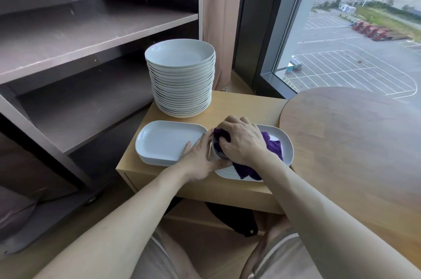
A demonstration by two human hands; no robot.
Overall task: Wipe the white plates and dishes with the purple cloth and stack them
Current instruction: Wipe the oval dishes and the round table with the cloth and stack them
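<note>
**Mid-wipe on a small dish, with stacks around it**

The left hand (198,160) curls round a small dish (214,155), holding it just above the front edge of the surface (239,105). The right hand (243,139) grips the purple cloth (272,144) and presses a bunched part into the dish, while the rest trails onto the oblong plates below. Both hands cover most of the dish, so it may be a cup or a small bowl.

The wiping looks partly done. A tall pile of round plates (182,87) stands at the back left corner. A low pile of oblong plates (164,142) sits at the front left, just beside the left hand. A second oblong pile (287,148) lies at the front right under the cloth. Nothing shows which piles are already wiped, so what remains is a guess beyond the dish in hand.

By count there is one cloth, one small dish, three piles, and roughly twenty round plates. The left oblong pile holds two or three plates, and the right one several.
</note>
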